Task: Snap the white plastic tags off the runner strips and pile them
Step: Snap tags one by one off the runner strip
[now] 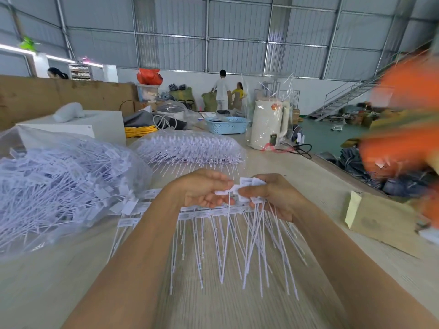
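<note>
Pale wood-grain bench (71,293): carries everything described here; its near edge lies below the forearms.
Runner strip (202,213): a white plastic strip with rectangular tags in a row and thin tails pointing toward the near edge, lying on the bench under both hands.
Left hand (204,191): raised just above the strip, fingers curled, fingertips pinching one white plastic tag (223,191) at its flat head.
Right hand (273,195): curled round a bundle of loose white tags (255,233), heads bunched in the fist, long tails fanning down toward the near edge; its fingertips meet the left hand's at the pinched tag.
Clear plastic bag at the left edge (59,181): heaped with loose white tags, a few spilling toward the strip.
Second clear bag (190,148): farther back, near the bench middle, holding stacked unbroken strips of tags.
Cardboard box (380,222): brown, at the right edge, well apart from the hands.
White box (83,127): at the far left.
Cream electric kettle (270,124): in clear wrapping, toward the far right corner.
Light blue plastic basket (226,125): near the far edge, just left of the kettle.
</note>
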